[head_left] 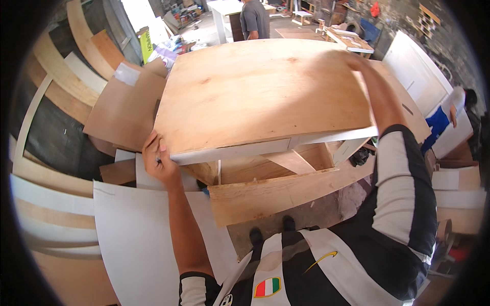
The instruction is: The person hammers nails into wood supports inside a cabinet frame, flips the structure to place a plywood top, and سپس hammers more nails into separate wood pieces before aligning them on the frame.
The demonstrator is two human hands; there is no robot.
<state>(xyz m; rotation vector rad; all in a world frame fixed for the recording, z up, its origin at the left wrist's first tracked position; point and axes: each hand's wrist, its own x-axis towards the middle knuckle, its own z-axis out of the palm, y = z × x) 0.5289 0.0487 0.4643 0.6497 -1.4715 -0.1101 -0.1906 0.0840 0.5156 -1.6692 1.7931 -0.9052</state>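
Observation:
A broad light plywood panel [255, 92] lies before me, with a white strip [229, 151] running under its near edge. My left hand [158, 158] is closed around the panel's near left corner, thumb toward the top. A small shiny spot shows by its fingers, too small to name. My right arm reaches along the right side, and my right hand [346, 57] is at the panel's far right corner, smeared by motion, its fingers unclear. Beneath the panel is an open wooden frame [275, 191] with slats inside.
White boards [132, 239] lean at my left, beside a brown cardboard sheet [120, 104]. Another person [255, 20] stands beyond the panel near a white table [224, 7]. At right, a person in blue [437, 127] is by white panels [418, 76]. A wooden bench [349, 40] stands behind.

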